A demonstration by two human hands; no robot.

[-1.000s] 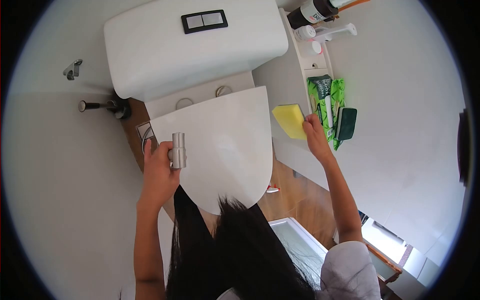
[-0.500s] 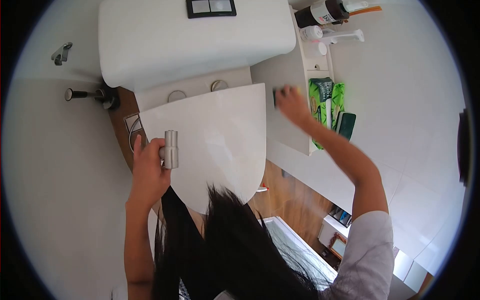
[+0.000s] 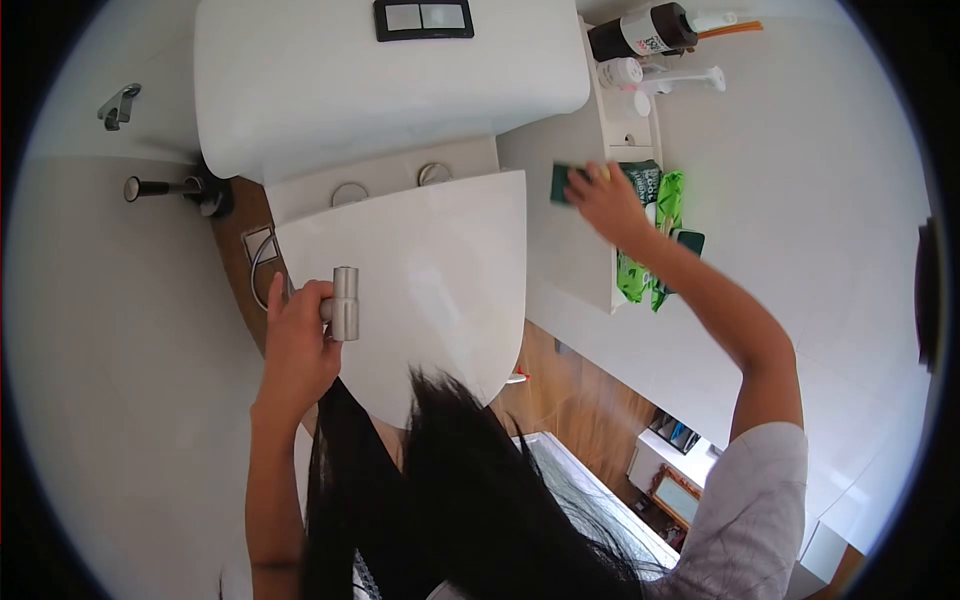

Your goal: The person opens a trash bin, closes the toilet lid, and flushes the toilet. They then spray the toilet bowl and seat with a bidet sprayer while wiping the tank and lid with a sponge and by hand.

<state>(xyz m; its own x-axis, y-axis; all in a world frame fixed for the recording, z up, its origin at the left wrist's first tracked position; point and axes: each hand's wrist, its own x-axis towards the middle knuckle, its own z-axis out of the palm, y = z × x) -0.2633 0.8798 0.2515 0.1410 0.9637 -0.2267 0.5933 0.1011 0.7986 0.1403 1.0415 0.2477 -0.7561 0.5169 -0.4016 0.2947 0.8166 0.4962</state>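
While both hands are occupied, the items handle as follows.

Left hand: fingers closed around a metal spray head, at about 9 o'clock from the toilet lid.
Spray head: judged rigid, fairly heavy for its size, and smooth, so likely slippery when wet. Hold it around the body behind the cylindrical end, as the hand does now.
Hose: a thin loop shows at 11 o'clock from the left hand; its join to the spray head is hidden.
Right hand: fingers clamped on a sponge, at 2 o'clock from the lid, against the side of the white shelf.
Sponge: only the dark green face shows. Judged light, soft and compressible; the scouring face should give good friction. Pinch across the short edges; a hard squeeze will deform it.
Toilet lid: closed, smooth and glossy.
Tank: at 12 o'clock, flush plate on top.
Shelf contents: green packets just beside the right hand; bottles further toward 1 o'clock.
Hair: dark strands hang at 6 o'clock, over the lid's near edge.
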